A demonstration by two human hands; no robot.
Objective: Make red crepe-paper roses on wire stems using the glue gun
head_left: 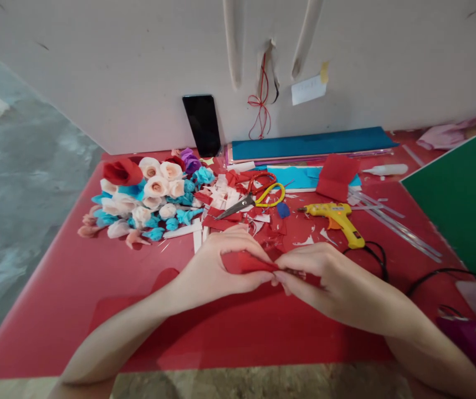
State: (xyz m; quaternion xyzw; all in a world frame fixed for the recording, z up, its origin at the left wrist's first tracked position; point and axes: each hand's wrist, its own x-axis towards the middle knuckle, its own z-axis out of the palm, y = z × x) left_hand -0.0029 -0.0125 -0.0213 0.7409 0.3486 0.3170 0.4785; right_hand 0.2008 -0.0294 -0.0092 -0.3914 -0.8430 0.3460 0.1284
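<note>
Both hands meet over the near middle of the red table. My left hand (216,266) is closed around a piece of red crepe paper (248,262), its thumb and fingers curved about the wider part. My right hand (329,277) pinches the narrow, gathered end of that same paper. A short, thin brownish piece shows between the right fingers, too blurred to name. Just beyond the hands lie scissors (238,208) with one red and one yellow handle loop, on paper scraps (225,191). A yellow glue gun (337,219) rests on its side beyond my right hand.
Crepe paper flowers (154,188) are heaped at the back left. A phone (202,124) leans on the white wall panel. Blue paper (308,144), a small white bottle (389,169) and clear glue sticks (399,224) lie behind. A green board (462,205) and black cord (437,271) occupy the right.
</note>
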